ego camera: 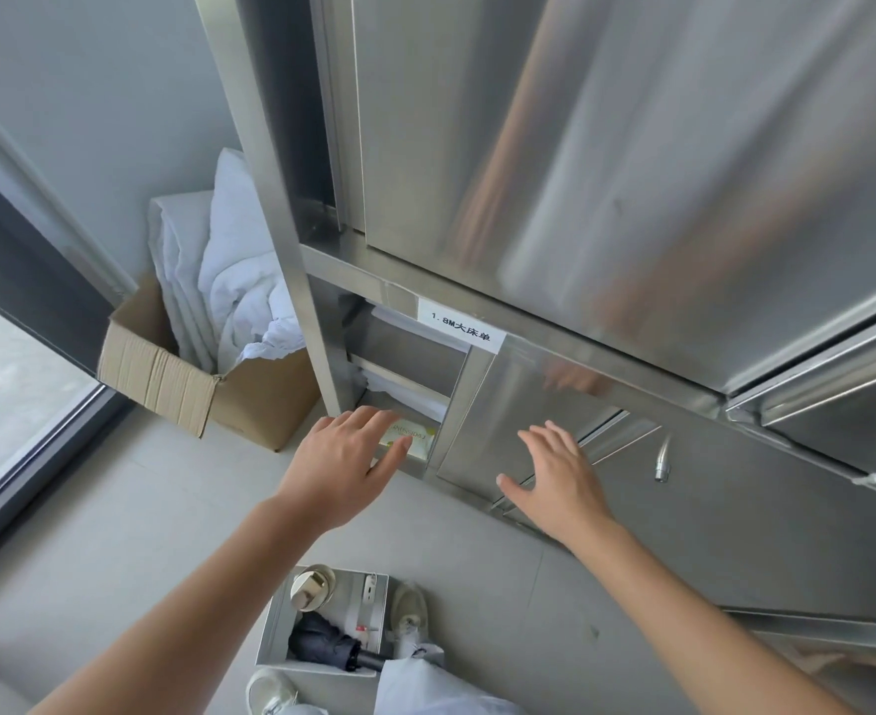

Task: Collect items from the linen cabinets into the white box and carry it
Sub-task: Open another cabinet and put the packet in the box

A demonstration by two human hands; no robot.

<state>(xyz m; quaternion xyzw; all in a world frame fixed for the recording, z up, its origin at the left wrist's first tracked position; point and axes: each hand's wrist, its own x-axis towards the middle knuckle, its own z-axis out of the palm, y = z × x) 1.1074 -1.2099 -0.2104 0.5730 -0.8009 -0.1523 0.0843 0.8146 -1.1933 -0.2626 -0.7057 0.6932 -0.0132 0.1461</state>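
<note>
A steel linen cabinet (606, 172) fills the upper right, its lower left compartment (405, 363) open with folded white linen on the shelves. My left hand (345, 464) reaches with straight fingers to a small yellow-green packet (420, 436) on the bottom shelf. My right hand (560, 479) hovers open in front of the lower sliding door (529, 405), holding nothing. The white box (276, 632) stands on the floor below my arms. It holds a folded dark umbrella (330, 647), a round metal object (309, 590) and a small white item.
A cardboard box (167, 374) stuffed with white bedding (219, 260) stands left of the cabinet by a window. A label (460, 326) is stuck above the open compartment. A metal handle (662, 459) sticks out of the lower door. My shoes and white trousers show at the bottom.
</note>
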